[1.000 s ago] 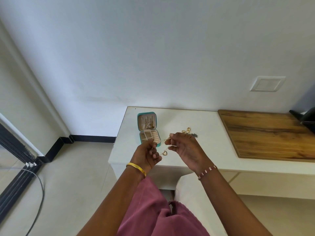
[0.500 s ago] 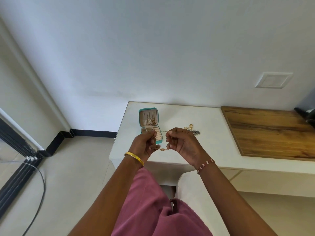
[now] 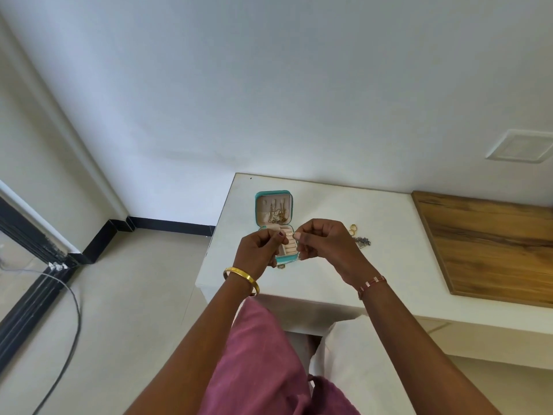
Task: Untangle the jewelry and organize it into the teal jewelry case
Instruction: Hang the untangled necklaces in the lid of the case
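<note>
CHANGE: hands draw together since a second ago | left hand [image 3: 259,250] and right hand [image 3: 324,241] each pinch a fine chain [image 3: 296,235], centre frame, above open teal jewelry case [image 3: 273,193] on surface [image 3: 389,265] | STATUS: untangling continues; loose rings [image 3: 353,228] not yet stored.

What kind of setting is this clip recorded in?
Probably a room in a home: a low white table against a plain wall, a tiled floor with dark skirting, and a wooden board on the table beside an open teal jewelry case.
</note>
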A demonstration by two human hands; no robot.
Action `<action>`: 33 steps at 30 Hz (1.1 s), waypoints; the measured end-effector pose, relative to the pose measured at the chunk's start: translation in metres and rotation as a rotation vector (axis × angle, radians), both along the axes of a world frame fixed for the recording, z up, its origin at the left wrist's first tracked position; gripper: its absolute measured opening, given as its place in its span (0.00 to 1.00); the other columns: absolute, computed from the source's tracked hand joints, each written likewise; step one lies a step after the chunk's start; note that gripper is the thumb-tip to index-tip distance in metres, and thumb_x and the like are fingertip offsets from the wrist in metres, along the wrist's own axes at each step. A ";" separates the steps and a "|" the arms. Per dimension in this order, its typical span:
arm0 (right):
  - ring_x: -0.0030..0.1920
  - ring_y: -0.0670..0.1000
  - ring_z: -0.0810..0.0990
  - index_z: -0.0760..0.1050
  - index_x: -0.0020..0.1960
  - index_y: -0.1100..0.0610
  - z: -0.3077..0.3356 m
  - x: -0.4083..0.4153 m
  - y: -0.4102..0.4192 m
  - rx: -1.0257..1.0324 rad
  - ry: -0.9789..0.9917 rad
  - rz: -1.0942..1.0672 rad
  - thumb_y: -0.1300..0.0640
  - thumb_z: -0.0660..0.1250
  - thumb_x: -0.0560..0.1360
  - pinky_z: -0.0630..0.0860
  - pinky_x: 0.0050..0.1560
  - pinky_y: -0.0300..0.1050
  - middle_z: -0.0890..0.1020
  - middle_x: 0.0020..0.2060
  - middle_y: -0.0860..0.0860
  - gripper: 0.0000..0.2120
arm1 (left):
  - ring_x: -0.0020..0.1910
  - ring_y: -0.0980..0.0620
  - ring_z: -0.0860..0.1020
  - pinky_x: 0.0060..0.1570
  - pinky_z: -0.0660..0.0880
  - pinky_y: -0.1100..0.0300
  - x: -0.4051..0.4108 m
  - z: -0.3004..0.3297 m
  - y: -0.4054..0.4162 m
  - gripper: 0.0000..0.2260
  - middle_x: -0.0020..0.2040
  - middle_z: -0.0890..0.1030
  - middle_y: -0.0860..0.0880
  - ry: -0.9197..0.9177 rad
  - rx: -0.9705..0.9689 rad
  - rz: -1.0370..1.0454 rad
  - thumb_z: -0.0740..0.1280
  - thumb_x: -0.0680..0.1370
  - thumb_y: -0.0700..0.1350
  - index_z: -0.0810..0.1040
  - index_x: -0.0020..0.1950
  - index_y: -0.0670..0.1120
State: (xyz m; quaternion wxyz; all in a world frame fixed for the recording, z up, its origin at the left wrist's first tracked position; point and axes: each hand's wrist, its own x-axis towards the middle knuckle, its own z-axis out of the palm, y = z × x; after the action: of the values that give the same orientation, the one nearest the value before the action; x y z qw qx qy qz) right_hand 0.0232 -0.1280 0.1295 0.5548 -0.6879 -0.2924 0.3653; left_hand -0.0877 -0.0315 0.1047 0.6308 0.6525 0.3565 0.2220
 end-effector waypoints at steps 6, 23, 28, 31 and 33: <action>0.27 0.46 0.76 0.77 0.42 0.61 -0.022 0.019 0.043 -0.029 -0.022 -0.075 0.66 0.67 0.73 0.77 0.37 0.39 0.79 0.28 0.53 0.02 | 0.26 0.62 0.76 0.33 0.76 0.72 0.018 -0.029 0.032 0.08 0.32 0.77 0.48 -0.014 -0.058 0.041 0.61 0.78 0.40 0.79 0.48 0.39; 0.45 0.48 0.79 0.78 0.47 0.58 -0.111 0.065 0.166 -0.083 -0.671 -0.063 0.59 0.68 0.74 0.77 0.46 0.37 0.81 0.43 0.52 0.03 | 0.51 0.55 0.73 0.41 0.68 0.78 0.086 -0.128 0.117 0.15 0.58 0.75 0.49 0.152 0.130 0.397 0.61 0.77 0.35 0.73 0.62 0.45; 0.43 0.54 0.80 0.79 0.45 0.60 -0.133 0.067 0.176 -0.044 -1.118 -0.096 0.61 0.70 0.71 0.79 0.42 0.45 0.82 0.39 0.55 0.04 | 0.58 0.55 0.72 0.47 0.64 0.83 0.099 -0.145 0.129 0.18 0.64 0.74 0.48 0.164 0.124 0.227 0.60 0.77 0.35 0.70 0.66 0.46; 0.41 0.55 0.81 0.80 0.45 0.61 -0.140 0.067 0.179 -0.057 -1.230 -0.135 0.61 0.72 0.69 0.80 0.42 0.46 0.83 0.38 0.56 0.06 | 0.54 0.57 0.73 0.54 0.68 0.69 0.100 -0.143 0.130 0.18 0.63 0.76 0.47 0.144 0.091 0.251 0.62 0.76 0.35 0.71 0.66 0.45; 0.41 0.55 0.82 0.80 0.46 0.62 -0.143 0.068 0.181 -0.067 -1.277 -0.148 0.60 0.72 0.69 0.80 0.43 0.46 0.83 0.38 0.56 0.07 | 0.53 0.57 0.73 0.54 0.68 0.67 0.100 -0.141 0.130 0.18 0.62 0.76 0.47 0.136 0.074 0.266 0.62 0.76 0.35 0.71 0.66 0.45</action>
State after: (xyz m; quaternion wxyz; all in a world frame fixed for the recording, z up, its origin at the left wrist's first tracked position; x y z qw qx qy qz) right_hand 0.0908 0.0531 -0.0131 0.2732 -0.8053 -0.5054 -0.1464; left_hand 0.0121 0.0981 -0.0364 0.5457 0.6360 0.4732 0.2717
